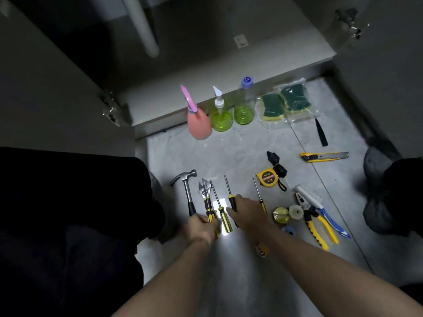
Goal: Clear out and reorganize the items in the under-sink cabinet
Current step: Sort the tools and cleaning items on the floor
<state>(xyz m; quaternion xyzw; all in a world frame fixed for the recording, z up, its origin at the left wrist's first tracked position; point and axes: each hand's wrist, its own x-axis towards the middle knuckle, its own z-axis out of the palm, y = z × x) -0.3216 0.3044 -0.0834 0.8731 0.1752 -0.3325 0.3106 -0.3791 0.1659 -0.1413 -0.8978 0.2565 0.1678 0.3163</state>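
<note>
Yellow-handled wrench (204, 195) sits in the left hand's (201, 226) curled grip; just right, the right hand (246, 212) rests open-fingered on a screwdriver (230, 197).

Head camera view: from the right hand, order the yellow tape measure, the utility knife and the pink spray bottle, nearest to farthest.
Measured from the right hand:
1. Yellow tape measure, just beyond the hand and to its right.
2. Pink spray bottle, farther ahead and to the left, by the cabinet base. The utility knife, well off to the right, looks about as far; too close to call.
</note>
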